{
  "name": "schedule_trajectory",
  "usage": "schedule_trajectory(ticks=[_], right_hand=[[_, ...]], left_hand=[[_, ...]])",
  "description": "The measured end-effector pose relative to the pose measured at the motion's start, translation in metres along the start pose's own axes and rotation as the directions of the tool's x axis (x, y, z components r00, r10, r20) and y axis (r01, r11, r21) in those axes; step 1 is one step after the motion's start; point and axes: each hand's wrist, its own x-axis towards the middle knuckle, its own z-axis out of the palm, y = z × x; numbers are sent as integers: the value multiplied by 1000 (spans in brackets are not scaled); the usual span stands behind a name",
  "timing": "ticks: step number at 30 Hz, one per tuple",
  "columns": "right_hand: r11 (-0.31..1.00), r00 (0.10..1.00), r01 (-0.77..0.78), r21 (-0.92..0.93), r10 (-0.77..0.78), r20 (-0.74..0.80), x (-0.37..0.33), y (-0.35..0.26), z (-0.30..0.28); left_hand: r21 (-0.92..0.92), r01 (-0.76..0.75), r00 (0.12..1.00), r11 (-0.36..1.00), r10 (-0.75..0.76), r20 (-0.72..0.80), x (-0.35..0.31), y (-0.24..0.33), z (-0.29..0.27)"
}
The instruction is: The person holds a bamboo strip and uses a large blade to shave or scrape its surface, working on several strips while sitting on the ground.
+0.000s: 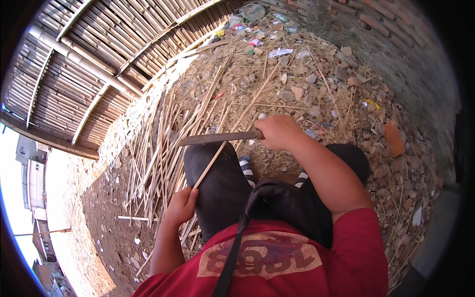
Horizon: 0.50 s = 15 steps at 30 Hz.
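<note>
My right hand (278, 131) is closed around the handle of a long-bladed knife (217, 138), whose dark blade points left above my left knee. The blade crosses a thin bamboo strip (213, 161) and appears to touch it. My left hand (182, 205) grips the near end of this strip beside my left thigh. From there the strip slants up and to the right, past the blade, toward the rubble. Many more pale bamboo strips (148, 168) lie in a loose pile on the ground to the left of my legs.
A bamboo slat panel (84, 74) fills the upper left. Along the right runs a brick wall (391, 34). Stones, dry straw and litter cover the ground ahead, with a broken orange brick (394, 138) at the right. My sandalled feet (246, 170) rest between my knees.
</note>
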Motion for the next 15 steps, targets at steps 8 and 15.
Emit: schedule_trajectory(ticks=[8,15], right_hand=[[970,988,-149,194,136,77,15,24,22],[893,963,-264,365,226,145,13,47,29]], left_hand=[[-76,28,997,997,-23,72,6,1,-12],[-27,68,986,997,-63,155,10,9,-13]])
